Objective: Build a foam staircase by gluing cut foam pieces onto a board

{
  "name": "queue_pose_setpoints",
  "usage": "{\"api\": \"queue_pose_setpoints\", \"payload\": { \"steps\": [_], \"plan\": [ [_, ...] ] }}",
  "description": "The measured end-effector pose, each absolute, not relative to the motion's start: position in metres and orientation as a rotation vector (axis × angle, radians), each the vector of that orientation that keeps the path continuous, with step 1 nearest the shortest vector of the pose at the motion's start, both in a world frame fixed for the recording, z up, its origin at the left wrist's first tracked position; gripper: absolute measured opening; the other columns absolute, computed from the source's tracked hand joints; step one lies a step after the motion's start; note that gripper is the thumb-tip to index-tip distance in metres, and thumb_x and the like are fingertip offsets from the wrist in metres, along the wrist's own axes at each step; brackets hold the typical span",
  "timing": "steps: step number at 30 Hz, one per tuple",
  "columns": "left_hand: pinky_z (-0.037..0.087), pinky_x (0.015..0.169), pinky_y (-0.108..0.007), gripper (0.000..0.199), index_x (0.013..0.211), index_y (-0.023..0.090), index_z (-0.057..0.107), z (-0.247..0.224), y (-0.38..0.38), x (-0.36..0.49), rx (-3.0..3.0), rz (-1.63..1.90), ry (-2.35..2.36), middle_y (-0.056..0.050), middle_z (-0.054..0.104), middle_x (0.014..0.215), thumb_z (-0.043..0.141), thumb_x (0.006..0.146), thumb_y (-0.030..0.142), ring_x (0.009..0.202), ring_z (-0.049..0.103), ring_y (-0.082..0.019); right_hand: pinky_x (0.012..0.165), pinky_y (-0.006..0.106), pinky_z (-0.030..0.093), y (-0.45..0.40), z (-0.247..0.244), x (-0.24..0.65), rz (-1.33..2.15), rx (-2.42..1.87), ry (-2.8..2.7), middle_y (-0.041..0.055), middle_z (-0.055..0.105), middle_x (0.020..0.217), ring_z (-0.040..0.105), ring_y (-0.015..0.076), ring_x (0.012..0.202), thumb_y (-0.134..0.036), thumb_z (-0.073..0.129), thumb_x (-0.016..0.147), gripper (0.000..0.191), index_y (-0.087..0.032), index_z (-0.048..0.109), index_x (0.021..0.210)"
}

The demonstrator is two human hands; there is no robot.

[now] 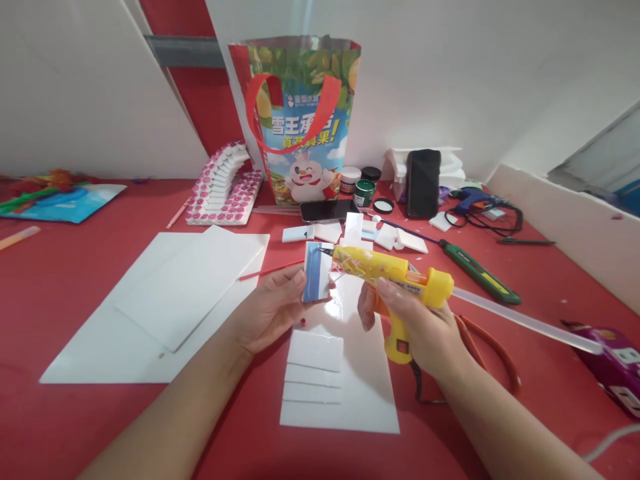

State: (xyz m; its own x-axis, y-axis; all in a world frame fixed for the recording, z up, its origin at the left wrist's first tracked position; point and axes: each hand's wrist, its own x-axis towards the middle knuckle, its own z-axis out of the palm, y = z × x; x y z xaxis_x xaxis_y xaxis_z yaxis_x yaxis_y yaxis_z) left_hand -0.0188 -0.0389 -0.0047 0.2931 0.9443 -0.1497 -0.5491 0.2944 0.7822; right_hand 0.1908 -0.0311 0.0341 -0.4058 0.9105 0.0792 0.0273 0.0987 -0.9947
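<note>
Between thumb and fingers, my left hand point(275, 301) pinches a small blue-and-white rectangular card point(318, 272), held up above the table. My right hand point(417, 320) is wrapped round a yellow hot glue gun point(383, 267), its dark nozzle at the card's upper part. A long translucent glue stick point(525, 319) juts from the gun's rear. Below both hands lies a white sheet point(367, 400), and on it several overlapping white rectangular pieces point(314, 352) are stacked like steps.
White boards point(165, 307) lie at left. Behind stand a printed bag point(310, 120), a pink-and-white stepped model point(220, 190), paint jars point(364, 193) and a black phone point(423, 183). A green-handled tool point(480, 273), cables point(493, 210) and a purple object point(607, 367) sit at right.
</note>
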Motion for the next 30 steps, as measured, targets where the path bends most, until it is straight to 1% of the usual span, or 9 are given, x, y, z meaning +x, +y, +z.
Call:
{"api": "queue_pose_setpoints", "payload": {
  "steps": [6, 12, 17, 22, 26, 30],
  "plan": [
    [0.055, 0.094, -0.033, 0.027, 0.094, 0.021, 0.081, -0.0035, -0.0388, -0.0202, 0.719, 1.116, 0.704, -0.005, 0.077, 0.096, 0.079, 0.080, 0.045, 0.095, 0.070, -0.021, 0.061, 0.030, 0.051, -0.0325, 0.0350, 0.1878, 1.457, -0.926, -1.553, 0.0012, 0.060, 0.062, 0.058, 0.0146, 0.060, -0.043, 0.053, 0.097, 0.041, -0.021, 0.060, 0.064],
    [0.055, 0.094, -0.032, 0.025, 0.093, 0.020, 0.081, -0.0046, -0.0386, -0.0199, 0.707, 1.126, 0.691, -0.005, 0.077, 0.094, 0.079, 0.081, 0.043, 0.093, 0.070, -0.020, 0.060, 0.030, 0.052, -0.0329, 0.0343, 0.1878, 1.455, -0.925, -1.557, 0.0012, 0.059, 0.061, 0.057, 0.0143, 0.059, -0.042, 0.054, 0.096, 0.040, -0.021, 0.060, 0.063],
    [0.054, 0.094, -0.032, 0.022, 0.093, 0.022, 0.080, -0.0054, -0.0385, -0.0202, 0.706, 1.142, 0.673, -0.004, 0.077, 0.097, 0.078, 0.082, 0.041, 0.095, 0.069, -0.020, 0.057, 0.031, 0.052, -0.0339, 0.0352, 0.1875, 1.457, -0.994, -1.564, 0.0017, 0.059, 0.058, 0.057, 0.0153, 0.057, -0.045, 0.056, 0.094, 0.041, -0.022, 0.060, 0.060],
    [0.056, 0.094, -0.032, 0.024, 0.098, 0.019, 0.080, -0.0073, -0.0379, -0.0225, 0.664, 1.170, 0.636, -0.005, 0.076, 0.096, 0.077, 0.085, 0.039, 0.093, 0.069, -0.018, 0.054, 0.031, 0.052, -0.0343, 0.0352, 0.1867, 1.446, -1.013, -1.580, 0.0013, 0.057, 0.055, 0.056, 0.0149, 0.054, -0.049, 0.057, 0.093, 0.045, -0.022, 0.058, 0.056],
    [0.056, 0.094, -0.032, 0.023, 0.097, 0.019, 0.080, -0.0095, -0.0368, -0.0232, 0.647, 1.193, 0.620, -0.005, 0.078, 0.100, 0.078, 0.085, 0.038, 0.096, 0.070, -0.018, 0.054, 0.030, 0.052, -0.0348, 0.0355, 0.1864, 1.442, -1.052, -1.593, 0.0014, 0.057, 0.056, 0.056, 0.0146, 0.055, -0.050, 0.057, 0.092, 0.045, -0.021, 0.058, 0.056],
    [0.056, 0.095, -0.031, 0.020, 0.092, 0.020, 0.080, -0.0092, -0.0364, -0.0226, 0.634, 1.201, 0.614, -0.004, 0.078, 0.099, 0.077, 0.085, 0.038, 0.096, 0.070, -0.018, 0.050, 0.028, 0.049, -0.0362, 0.0400, 0.1851, 1.433, -1.107, -1.633, -0.0003, 0.052, 0.052, 0.049, 0.0122, 0.050, -0.048, 0.057, 0.090, 0.046, -0.021, 0.056, 0.053]
  ]
}}
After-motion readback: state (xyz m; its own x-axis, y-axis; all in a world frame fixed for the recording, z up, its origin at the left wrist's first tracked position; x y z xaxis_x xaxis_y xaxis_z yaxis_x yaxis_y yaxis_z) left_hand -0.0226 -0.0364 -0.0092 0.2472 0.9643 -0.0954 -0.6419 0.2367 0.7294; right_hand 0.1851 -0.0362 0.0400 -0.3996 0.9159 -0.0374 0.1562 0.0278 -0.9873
